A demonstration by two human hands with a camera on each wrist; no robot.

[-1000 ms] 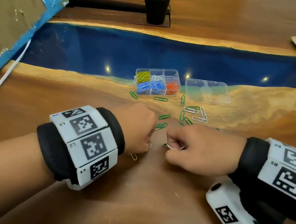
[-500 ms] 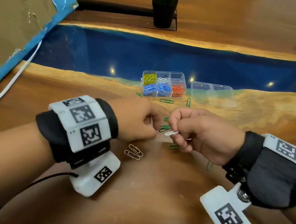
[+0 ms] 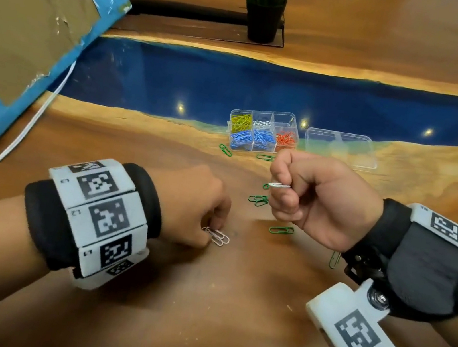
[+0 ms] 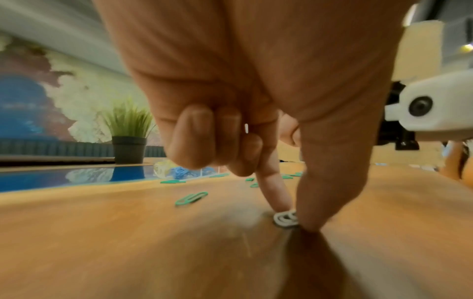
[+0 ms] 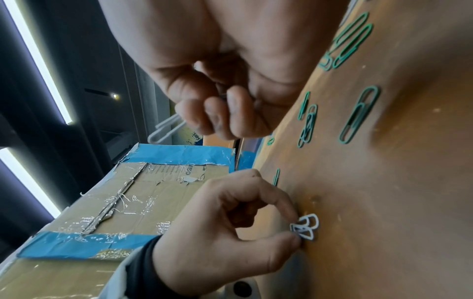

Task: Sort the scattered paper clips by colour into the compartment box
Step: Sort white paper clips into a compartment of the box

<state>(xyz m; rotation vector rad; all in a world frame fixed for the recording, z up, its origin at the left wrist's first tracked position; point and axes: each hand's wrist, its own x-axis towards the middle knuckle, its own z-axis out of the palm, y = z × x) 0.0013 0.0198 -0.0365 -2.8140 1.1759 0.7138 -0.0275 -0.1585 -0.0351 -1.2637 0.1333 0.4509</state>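
White clips [image 3: 216, 236] half-hidden under pinching left hand [image 3: 192, 206]; right hand [image 3: 313, 198] pinches another [image 3: 279, 185].

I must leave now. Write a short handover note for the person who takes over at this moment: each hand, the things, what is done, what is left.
Left hand: down on the table, index finger and thumb pinching white clips that lie there.
Right hand: raised above the table, holding more white clips.
Compartment box: open at the far side, its lid beside it. It holds yellow, white, blue and orange clips, sorted.
Left: put the white clips in the white compartment, then gather the scattered green clips.
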